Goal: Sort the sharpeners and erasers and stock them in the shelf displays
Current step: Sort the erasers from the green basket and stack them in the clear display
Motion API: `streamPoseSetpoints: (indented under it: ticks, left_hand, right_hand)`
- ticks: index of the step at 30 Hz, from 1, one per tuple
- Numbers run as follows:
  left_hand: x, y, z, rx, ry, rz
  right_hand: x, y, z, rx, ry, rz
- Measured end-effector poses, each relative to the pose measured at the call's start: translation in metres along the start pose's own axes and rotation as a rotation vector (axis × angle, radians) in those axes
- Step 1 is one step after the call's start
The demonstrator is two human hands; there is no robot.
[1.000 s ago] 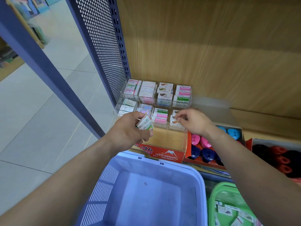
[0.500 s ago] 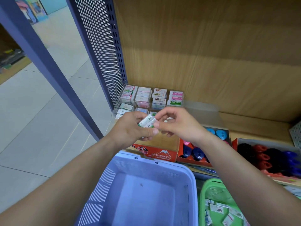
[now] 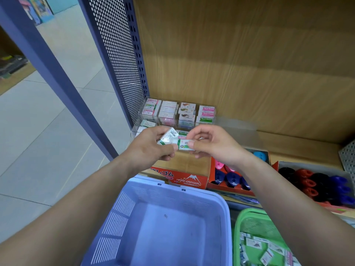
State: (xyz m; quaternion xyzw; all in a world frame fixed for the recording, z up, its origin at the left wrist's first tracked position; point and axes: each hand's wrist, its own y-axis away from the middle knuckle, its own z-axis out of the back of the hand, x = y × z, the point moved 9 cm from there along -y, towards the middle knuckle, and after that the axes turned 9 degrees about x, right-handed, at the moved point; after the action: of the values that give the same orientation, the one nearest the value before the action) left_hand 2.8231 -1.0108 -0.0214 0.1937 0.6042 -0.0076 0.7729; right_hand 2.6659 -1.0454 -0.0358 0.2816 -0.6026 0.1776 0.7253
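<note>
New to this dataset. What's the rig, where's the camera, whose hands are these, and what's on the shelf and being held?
There is no robot here. A person wears one wide-angle camera on the head, looking down at their own bare hands, so this is the only view. The left hand grips a few wrapped erasers. The right hand pinches a single eraser right beside them. Behind the hands, on the wooden shelf, a clear display case holds rows of erasers. To its right, open boxes hold sharpeners. Below the hands is a blue basket, and beside it a green basket with more erasers inside.
</note>
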Motion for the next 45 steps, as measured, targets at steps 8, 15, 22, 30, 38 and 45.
streamPoseSetpoints:
  ticks: [8,15,22,30,38,45]
  left_hand:
    - [0.016,0.003,0.029,-0.089,-0.147,0.075]
    - [0.046,0.018,0.066,-0.136,-0.275,0.204]
    - [0.049,0.021,0.075,-0.18,-0.345,0.219]
    - [0.05,0.014,0.071,-0.161,-0.323,0.201]
    - [0.047,0.01,0.065,-0.13,-0.298,0.162]
    - [0.047,0.006,0.062,-0.132,-0.302,0.173]
  right_hand:
    - [-0.02,-0.009,0.058,-0.336,0.043,-0.016]
    - [-0.041,-0.063,0.063,-0.377,0.197,-0.073]
    - [-0.045,-0.134,0.027,-0.306,0.362,-0.031]
    - [-0.051,-0.166,0.007,-0.323,0.703,-0.066]
    - [-0.044,-0.149,0.002,-0.422,0.94,0.062]
    - [-0.057,-0.146,-0.009,-0.265,0.971,0.014]
